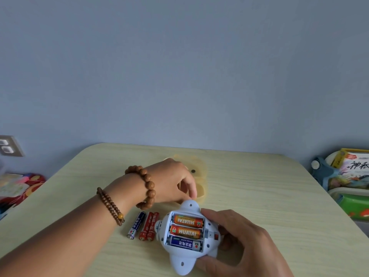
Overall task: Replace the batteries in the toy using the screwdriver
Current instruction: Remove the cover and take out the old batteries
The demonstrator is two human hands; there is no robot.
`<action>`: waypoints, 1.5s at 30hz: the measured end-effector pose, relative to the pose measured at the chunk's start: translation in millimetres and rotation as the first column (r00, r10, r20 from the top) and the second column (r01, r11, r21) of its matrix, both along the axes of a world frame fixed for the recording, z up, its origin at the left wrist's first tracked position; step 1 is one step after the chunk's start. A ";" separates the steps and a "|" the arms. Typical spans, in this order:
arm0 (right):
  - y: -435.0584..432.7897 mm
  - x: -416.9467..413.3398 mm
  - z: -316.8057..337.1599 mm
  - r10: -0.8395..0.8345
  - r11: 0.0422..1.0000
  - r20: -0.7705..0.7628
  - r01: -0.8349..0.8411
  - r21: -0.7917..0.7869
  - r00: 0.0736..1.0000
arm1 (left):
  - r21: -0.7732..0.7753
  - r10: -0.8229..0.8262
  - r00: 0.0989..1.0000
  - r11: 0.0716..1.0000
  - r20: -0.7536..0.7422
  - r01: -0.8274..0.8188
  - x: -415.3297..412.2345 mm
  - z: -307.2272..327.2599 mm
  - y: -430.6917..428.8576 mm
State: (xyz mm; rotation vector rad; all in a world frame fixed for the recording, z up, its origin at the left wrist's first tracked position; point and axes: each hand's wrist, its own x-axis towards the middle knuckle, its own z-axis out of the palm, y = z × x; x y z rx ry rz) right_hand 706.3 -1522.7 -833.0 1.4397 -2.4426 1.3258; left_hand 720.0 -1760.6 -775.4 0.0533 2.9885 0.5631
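Observation:
The white toy [185, 262] lies underside up near the table's front edge, with my right hand [241, 244] gripping its right side. Its battery bay is uncovered and holds two orange batteries [187, 226] and one blue battery [184, 243]. Left of the toy, three loose batteries lie side by side: one blue [136, 224] and two red [149, 226]. My left hand [171, 180] reaches behind the toy, fingers curled down onto the edge of a pale yellow plastic piece [200, 174] with a dark spot on it. Whether it grips the piece is hidden. No screwdriver is in view.
The light wooden table [259, 192] meets a blue-grey wall at its far edge. Books and a green box [351, 186] stand off the right edge. Colourful items [20, 186] and a wall socket [10, 146] are on the left.

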 end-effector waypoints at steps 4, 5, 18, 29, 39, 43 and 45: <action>0.9 0.8 0.1 0.004 1.000 0.001 -0.004 0.005 1.000 | 0.031 0.004 1.000 1.000 -0.009 -0.004 4.3 -3.8 2.0; 1.0 1.0 0.3 0.006 1.000 0.001 -0.006 0.007 1.000 | 0.029 -0.006 1.000 1.000 -0.007 0.006 5.3 -4.6 2.6; 1.6 0.1 0.1 0.019 1.000 -0.014 -0.018 0.012 1.000 | 0.013 0.061 0.987 0.998 -0.150 -0.060 31.9 25.4 8.3; 0.4 5.5 0.3 0.032 0.999 0.007 -0.032 -0.040 0.999 | 0.203 0.390 0.861 0.919 -0.327 -0.339 84.2 -4.4 68.9; 1.3 2.5 -1.8 0.027 1.000 -0.053 -0.027 0.003 0.998 | 0.288 0.457 0.851 0.877 -0.259 -0.383 70.0 -8.1 80.4; 1.7 2.9 -0.5 0.037 0.999 -0.043 -0.036 0.016 0.998 | 0.330 0.468 0.861 0.859 -0.198 -0.390 68.0 -5.6 79.7; 0.8 3.8 0.3 0.043 0.999 -0.037 -0.043 0.014 0.998 | 0.327 0.468 0.859 0.861 -0.208 -0.389 67.1 -6.3 79.2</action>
